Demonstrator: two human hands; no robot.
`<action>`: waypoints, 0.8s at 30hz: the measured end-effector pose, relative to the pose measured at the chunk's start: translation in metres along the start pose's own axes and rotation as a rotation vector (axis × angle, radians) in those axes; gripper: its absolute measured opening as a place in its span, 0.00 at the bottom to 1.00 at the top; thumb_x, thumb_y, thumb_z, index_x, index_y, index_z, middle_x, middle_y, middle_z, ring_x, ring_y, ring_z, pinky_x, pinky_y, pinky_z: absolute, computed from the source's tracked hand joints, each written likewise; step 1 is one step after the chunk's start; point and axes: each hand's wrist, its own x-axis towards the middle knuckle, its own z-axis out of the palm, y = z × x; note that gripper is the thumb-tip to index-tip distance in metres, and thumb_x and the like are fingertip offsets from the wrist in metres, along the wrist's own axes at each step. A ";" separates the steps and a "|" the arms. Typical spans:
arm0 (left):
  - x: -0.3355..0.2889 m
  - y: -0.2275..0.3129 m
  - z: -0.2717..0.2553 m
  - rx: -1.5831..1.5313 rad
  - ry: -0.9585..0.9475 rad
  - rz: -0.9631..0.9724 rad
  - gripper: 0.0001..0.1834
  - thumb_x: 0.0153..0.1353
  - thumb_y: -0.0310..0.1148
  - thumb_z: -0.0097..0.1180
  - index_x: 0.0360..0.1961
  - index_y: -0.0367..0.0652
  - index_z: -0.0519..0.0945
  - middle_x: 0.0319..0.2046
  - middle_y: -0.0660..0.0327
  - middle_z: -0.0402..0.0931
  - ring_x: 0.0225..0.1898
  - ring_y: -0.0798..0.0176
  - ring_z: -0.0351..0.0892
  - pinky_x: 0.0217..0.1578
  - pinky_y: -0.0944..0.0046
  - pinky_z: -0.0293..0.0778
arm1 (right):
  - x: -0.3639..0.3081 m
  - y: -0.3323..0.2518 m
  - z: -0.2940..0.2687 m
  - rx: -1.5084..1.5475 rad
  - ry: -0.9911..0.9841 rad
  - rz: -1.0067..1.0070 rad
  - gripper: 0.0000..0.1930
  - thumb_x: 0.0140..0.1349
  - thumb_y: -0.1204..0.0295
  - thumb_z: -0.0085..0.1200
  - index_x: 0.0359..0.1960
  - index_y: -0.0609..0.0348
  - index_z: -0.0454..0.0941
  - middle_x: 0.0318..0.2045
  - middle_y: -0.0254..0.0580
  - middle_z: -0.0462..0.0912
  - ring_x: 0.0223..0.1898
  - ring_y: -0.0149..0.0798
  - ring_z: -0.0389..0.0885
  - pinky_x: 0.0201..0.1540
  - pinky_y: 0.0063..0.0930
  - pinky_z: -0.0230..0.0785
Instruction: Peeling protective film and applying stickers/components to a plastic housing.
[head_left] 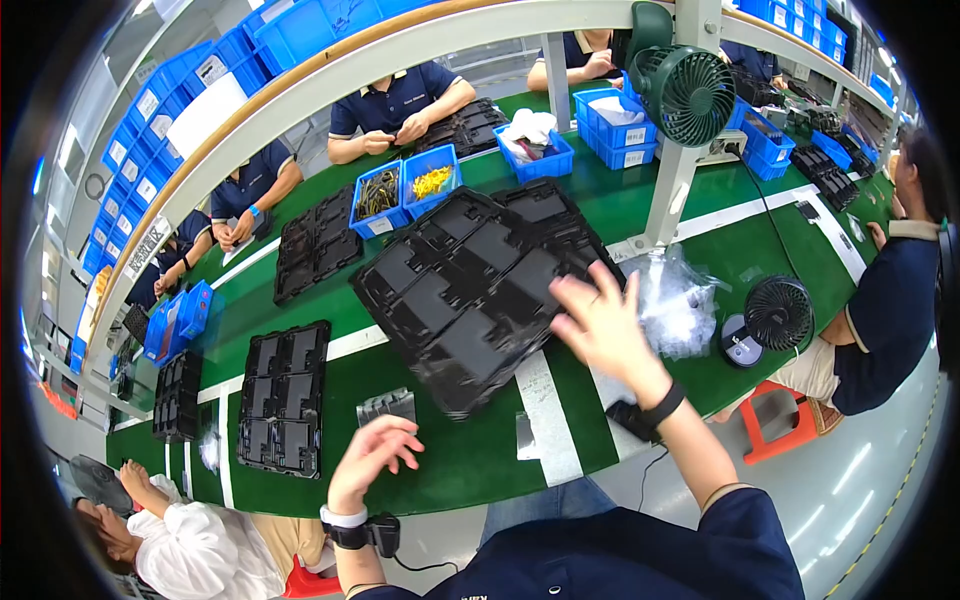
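Note:
A large black tray with dark grey flat pieces in its compartments sits at a slant in front of me, blurred at its near edge. My right hand is over the tray's right side with its fingers spread; whether the fingertips touch it I cannot tell. Below the tray's left corner, my left hand hovers with loosely bent fingers, holding nothing. Just beyond it a small grey ribbed piece lies on the green table. Part of another black tray shows behind the first.
Blue bins hold dark cords and yellow parts. Clear plastic bags and a small black fan are at right. A green fan hangs on a white post. More trays stand left; people sit around.

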 end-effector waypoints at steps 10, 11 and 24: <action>0.060 0.020 -0.011 0.431 0.477 0.494 0.17 0.57 0.26 0.52 0.48 0.37 0.70 0.47 0.55 0.71 0.49 0.61 0.71 0.45 0.66 0.69 | -0.019 -0.016 -0.009 -0.038 -0.050 0.062 0.25 0.54 0.57 0.53 0.53 0.50 0.68 0.56 0.48 0.63 0.61 0.54 0.54 0.61 0.62 0.37; 0.067 0.029 -0.004 0.560 0.491 0.490 0.18 0.56 0.27 0.53 0.49 0.37 0.70 0.49 0.53 0.70 0.52 0.58 0.69 0.48 0.63 0.67 | -0.015 -0.006 -0.007 -0.036 0.003 0.087 0.22 0.54 0.60 0.53 0.51 0.49 0.70 0.56 0.47 0.64 0.61 0.54 0.55 0.61 0.62 0.38; 0.086 0.031 0.024 0.969 0.515 0.410 0.18 0.53 0.33 0.56 0.44 0.36 0.74 0.44 0.46 0.73 0.47 0.47 0.72 0.49 0.59 0.67 | -0.015 0.033 -0.001 0.058 0.087 0.177 0.17 0.56 0.65 0.51 0.49 0.45 0.73 0.56 0.51 0.63 0.59 0.56 0.56 0.60 0.59 0.41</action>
